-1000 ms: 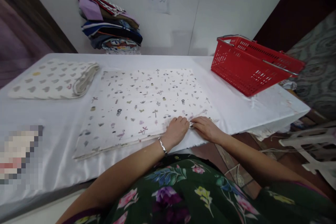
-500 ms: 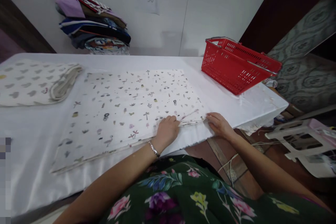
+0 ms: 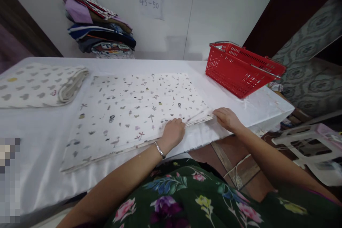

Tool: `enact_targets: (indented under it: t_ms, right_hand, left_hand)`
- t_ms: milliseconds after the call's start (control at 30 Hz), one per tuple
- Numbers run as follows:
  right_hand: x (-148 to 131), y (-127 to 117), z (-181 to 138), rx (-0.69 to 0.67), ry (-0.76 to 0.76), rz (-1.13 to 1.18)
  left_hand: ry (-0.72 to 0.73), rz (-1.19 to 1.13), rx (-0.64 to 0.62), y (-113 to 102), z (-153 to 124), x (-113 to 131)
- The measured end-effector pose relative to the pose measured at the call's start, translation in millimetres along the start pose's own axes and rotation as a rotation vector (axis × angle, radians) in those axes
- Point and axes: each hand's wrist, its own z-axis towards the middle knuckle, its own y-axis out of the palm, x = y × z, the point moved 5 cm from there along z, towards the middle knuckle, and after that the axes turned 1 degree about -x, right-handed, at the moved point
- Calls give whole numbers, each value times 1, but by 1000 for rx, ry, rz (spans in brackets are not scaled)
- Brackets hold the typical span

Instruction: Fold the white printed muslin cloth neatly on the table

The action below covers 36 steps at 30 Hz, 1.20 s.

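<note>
A white printed fabric (image 3: pixel 133 110) with small flowers and birds lies folded flat on the white table (image 3: pixel 240 114). My left hand (image 3: pixel 174 133), with a bracelet at the wrist, is curled and pinches the cloth's near edge. My right hand (image 3: pixel 227 118) grips the cloth's near right corner, fingers closed on the hem. The edge between my hands is lifted slightly and pulled straight.
A second folded cloth with heart prints (image 3: pixel 40 85) lies at the left. A red plastic basket (image 3: pixel 240 69) stands at the table's right end. A pile of folded fabrics (image 3: pixel 101 28) rests against the back wall. A white plastic stool (image 3: pixel 307 142) stands on the floor at right.
My right hand has slid right along the near hem, away from my left hand, to the cloth's corner. My left hand stays about where it was.
</note>
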Motion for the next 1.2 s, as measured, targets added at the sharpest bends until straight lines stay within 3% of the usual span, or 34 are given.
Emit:
enact_targets:
  t_ms: [133,500,700,800,867,967,1067,1200]
  right_hand:
    - [3,6,-7,-58,-16,13]
    - [-4,8,-18,-56,6,82]
    - [-37,-17,19,94,51,400]
    - [-53,-11,46,-10,-47,551]
    - [-51,1,59,-119,-104,514]
    - [-27,13,72,-136,46,336]
    - [-21,13,79,-78,171,369]
    - [-56,16,95,-148,-81,601]
  left_hand:
    - [102,67,42,5,-2,11]
    - [174,104,69,8,-9,13]
    - [232,129,85,4,-10,18]
    - [246,149,111,3,-11,18]
    - [255,157,118,3,-11,18]
    - [275,145,111,6,-12,17]
    - [288,127,117,7,-12,17]
    - [284,122,130,6,-12,17]
